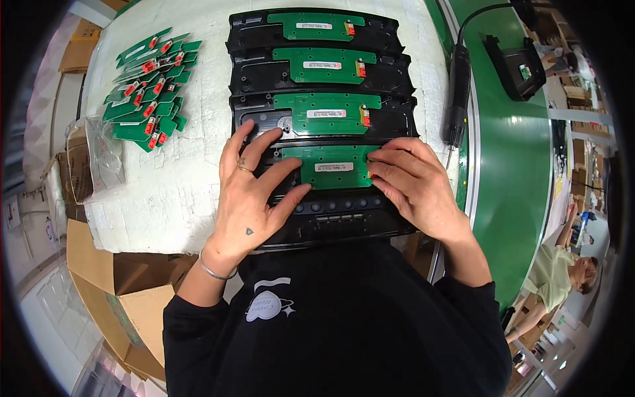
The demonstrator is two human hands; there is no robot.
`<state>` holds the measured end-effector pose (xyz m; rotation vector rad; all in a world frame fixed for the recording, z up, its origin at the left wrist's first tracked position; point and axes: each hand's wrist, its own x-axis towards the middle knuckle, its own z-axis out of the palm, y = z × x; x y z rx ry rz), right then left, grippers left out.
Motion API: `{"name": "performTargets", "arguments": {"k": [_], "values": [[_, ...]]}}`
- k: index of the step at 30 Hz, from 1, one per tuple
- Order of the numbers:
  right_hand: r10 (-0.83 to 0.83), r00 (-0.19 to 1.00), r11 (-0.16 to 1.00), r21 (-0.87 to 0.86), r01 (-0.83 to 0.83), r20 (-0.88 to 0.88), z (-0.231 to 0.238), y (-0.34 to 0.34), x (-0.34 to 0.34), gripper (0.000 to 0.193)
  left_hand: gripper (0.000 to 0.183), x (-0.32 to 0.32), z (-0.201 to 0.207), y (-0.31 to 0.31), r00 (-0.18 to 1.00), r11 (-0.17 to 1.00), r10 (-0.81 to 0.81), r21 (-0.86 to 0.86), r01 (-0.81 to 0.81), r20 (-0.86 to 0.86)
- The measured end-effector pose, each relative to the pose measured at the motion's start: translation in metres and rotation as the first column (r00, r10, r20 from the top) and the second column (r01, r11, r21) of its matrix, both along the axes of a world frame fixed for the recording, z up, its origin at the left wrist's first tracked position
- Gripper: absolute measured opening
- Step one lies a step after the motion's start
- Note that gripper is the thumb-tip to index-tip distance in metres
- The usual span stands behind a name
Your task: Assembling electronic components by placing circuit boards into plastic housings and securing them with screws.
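A green circuit board (334, 178) with a white label lies in the nearest black plastic housing, right in front of me. My left hand (248, 188) has its thumb and index fingertip on the board's left end, while its other fingers spread over the housing behind. At the board's right end, the bent fingers and thumb of my right hand (417, 182) grip the edge, partly hiding a red-and-yellow connector. Beyond lie more black housings (254, 73) in a column, each bearing a similar board (324, 122). The nearest housing has a row of round buttons (331, 205) along its near side.
Loose green boards with red connectors (149, 92) are heaped at the left on the white padded surface (159, 205). A black electric screwdriver (456, 96) hangs at the right, beside a green bench (509, 165) with another black housing (519, 69). Cardboard boxes (145, 311) stand lower left; a co-worker (555, 278) is at far right.
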<state>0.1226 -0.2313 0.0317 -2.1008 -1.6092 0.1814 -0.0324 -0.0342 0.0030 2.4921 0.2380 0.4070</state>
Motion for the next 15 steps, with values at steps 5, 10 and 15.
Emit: {"name": "performTargets", "arguments": {"k": [5, 10, 15], "values": [[0.024, 0.999, 1.000, 0.006, -0.024, -0.046, 0.005, 0.010, 0.000, 0.023, 0.029, -0.005, 0.004, 0.002, 1.000, 1.000, 0.024, -0.019, -0.023, 0.014], [0.133, 0.989, 0.987, 0.102, -0.125, -0.071, 0.032, 0.042, 0.018, 0.028, 0.038, -0.004, 0.017, 0.012, 0.994, 0.987, 0.000, -0.159, 0.017, 0.111], [0.263, 0.906, 0.957, 0.208, -0.202, -0.330, 0.041, 0.170, 0.042, 0.026, 0.033, 0.002, 0.024, 0.050, 0.932, 0.943, 0.172, -0.326, -0.062, 0.320]]}}
